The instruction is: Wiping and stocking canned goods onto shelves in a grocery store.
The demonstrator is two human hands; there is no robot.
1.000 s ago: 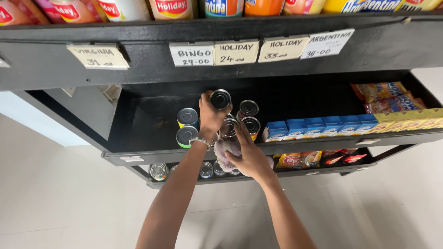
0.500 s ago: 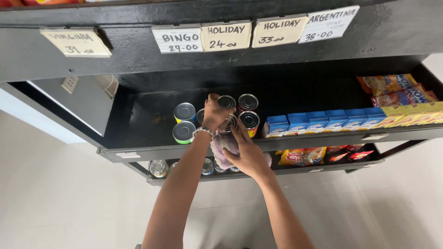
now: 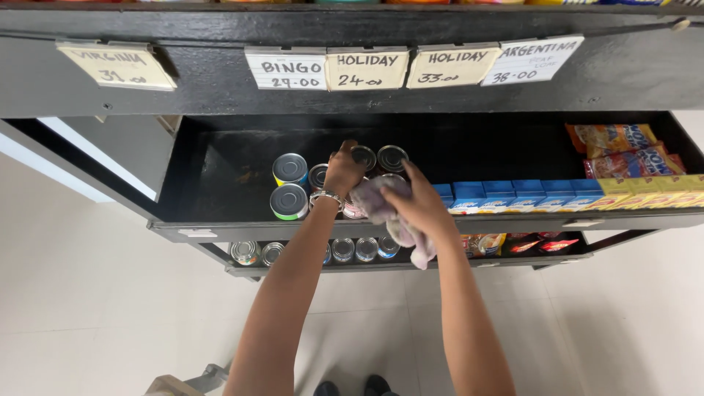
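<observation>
Pale grey floor tiles (image 3: 95, 293) lie nearest, under both bare forearms reaching up and forward to a black wooden shelf unit (image 3: 220, 231).

Right hand (image 3: 418, 209): fingers closed around a crumpled pinkish-grey cloth (image 3: 381, 209), pressed against the cans at the shelf front; a loose tail of the cloth hangs down past the shelf edge, over the lower shelf.

Left hand (image 3: 343, 172): metal wristwatch (image 3: 327, 196) on the wrist. Fingers curled down over the top of a tin can in the cluster; can itself mostly hidden by the hand, so the grip cannot be judged fully.

Lower shelf, just below the hands: row of small silver-topped cans (image 3: 308, 251), then red and yellow snack packets (image 3: 513, 243) to the right.

Middle shelf, same depth as the hands: green-labelled can with grey lid (image 3: 289, 202) in front, yellow-and-blue-labelled can (image 3: 290, 169) behind it, both left of the left hand and apart from it. Two dark-lidded cans (image 3: 381, 158) stand just beyond the fingers. Right of the cloth, a row of blue cartons (image 3: 528, 196), then yellow cartons (image 3: 653, 191), with orange snack bags (image 3: 623, 147) behind.

Farthest: handwritten paper price cards (image 3: 367, 70) fixed along the black upper shelf front.
</observation>
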